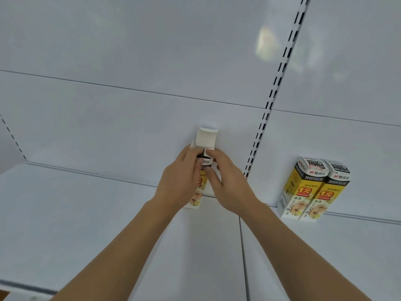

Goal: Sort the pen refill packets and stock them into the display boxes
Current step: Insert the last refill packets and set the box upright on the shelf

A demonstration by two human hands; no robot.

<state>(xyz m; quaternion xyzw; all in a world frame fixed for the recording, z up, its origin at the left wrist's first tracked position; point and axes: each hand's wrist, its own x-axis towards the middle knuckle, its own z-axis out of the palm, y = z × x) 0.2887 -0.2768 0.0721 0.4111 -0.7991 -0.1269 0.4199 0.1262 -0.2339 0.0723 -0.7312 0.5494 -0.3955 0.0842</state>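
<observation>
A yellow-and-white refill display box [205,140] stands upright on the white shelf near the back panel, its white top flap raised. My left hand [181,181] grips the box's left side. My right hand [227,183] grips its right side, with fingers on the torn top flap. The hands hide most of the box's front. Two more display boxes [312,190] of the same yellow, white and black design stand side by side to the right, against the back panel, with their tops closed.
The white shelf [86,224] stretches left and right, with a seam between two boards under my right forearm. A slotted upright rail [275,90] runs up the white back panel.
</observation>
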